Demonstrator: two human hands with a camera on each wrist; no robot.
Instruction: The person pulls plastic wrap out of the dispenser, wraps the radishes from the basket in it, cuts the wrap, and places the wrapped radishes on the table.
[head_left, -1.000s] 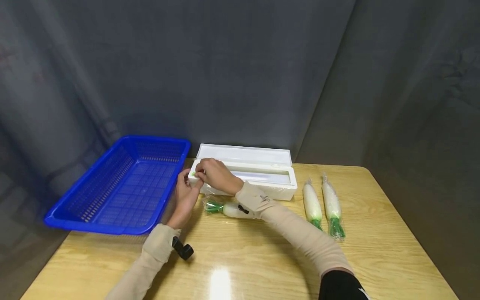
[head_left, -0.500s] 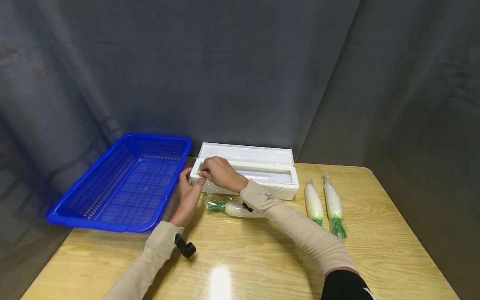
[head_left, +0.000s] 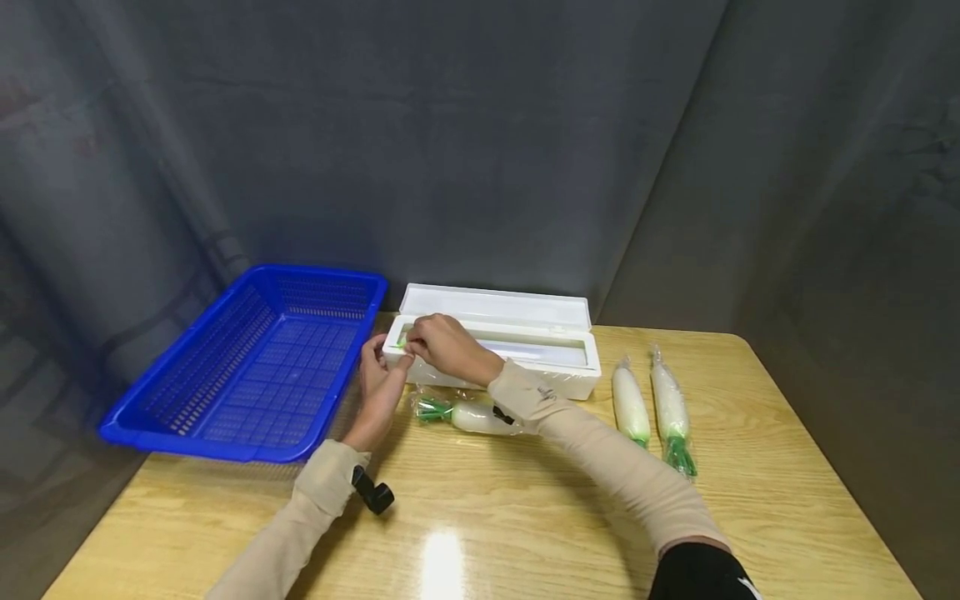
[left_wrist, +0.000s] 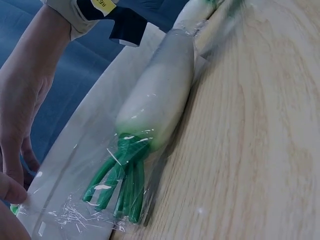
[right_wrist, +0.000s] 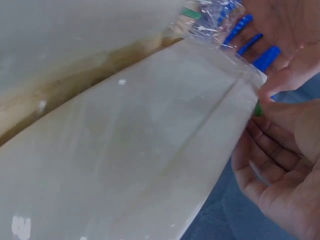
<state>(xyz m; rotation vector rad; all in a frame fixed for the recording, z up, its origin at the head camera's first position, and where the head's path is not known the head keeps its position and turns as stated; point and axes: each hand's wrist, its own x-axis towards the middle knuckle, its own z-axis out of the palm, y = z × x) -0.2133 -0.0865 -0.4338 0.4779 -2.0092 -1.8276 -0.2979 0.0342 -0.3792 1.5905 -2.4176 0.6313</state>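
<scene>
A long white cling film box (head_left: 502, 379) lies on the table with its lid raised at the back and clear film over its front. My left hand (head_left: 380, 385) grips its left end, thumb near the front top edge. Over the same end, my right hand (head_left: 448, 346) pinches a small green slider (head_left: 402, 342), mostly covered by the fingers. In the right wrist view, the right thumb and fingers meet at the box's edge, close to the left hand. Before the box lies a film-wrapped white radish (head_left: 474, 417) with green stalks, partly under my right wrist.
To the left, a large blue plastic basket (head_left: 247, 450) reaches close to the box. Two more wrapped radishes, a shorter one (head_left: 630, 404) and a longer one (head_left: 670, 400), lie right of the box. A grey curtain (head_left: 480, 150) hangs behind the table.
My right hand and the green slider have shifted slightly right along the box. The left hand keeps its place on the box end. The whole view has drifted a little.
</scene>
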